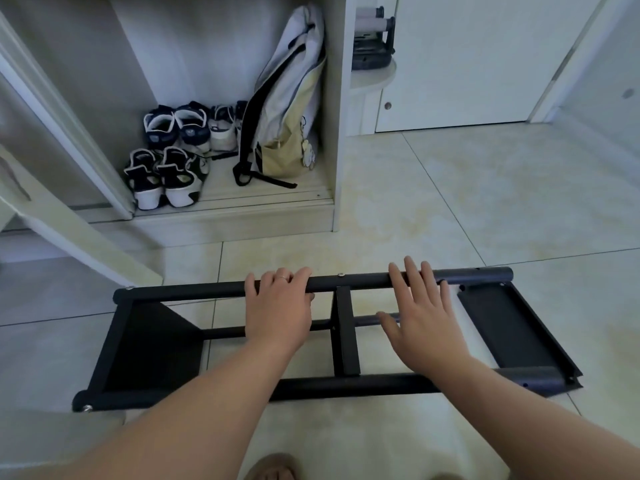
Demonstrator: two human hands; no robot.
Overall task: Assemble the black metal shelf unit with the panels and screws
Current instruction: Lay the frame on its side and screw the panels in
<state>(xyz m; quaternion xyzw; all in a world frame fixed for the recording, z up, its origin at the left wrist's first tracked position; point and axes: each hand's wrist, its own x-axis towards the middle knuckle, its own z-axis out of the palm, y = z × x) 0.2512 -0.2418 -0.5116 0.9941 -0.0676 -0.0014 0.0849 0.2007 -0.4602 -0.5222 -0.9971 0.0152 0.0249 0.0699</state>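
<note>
The black metal shelf unit [207, 289] lies on its side on the tiled floor in front of me. Its round tubes run left to right, with a black panel [152, 344] at the left end, a narrow one [344, 334] in the middle and another [512, 330] at the right end. My left hand [277, 306] grips the far top tube, fingers curled over it; a ring shows on one finger. My right hand [422, 313] lies flat over the same tube further right, fingers straight and spread. Screw heads [342, 275] show along the tube.
An open wardrobe [334, 133] stands behind the shelf, holding several shoes [166, 174] and a white and yellow backpack [287, 109]. A pale slanted board [69, 223] leans at the left. A white door [467, 64] is at the back right. My foot [273, 469] shows at the bottom.
</note>
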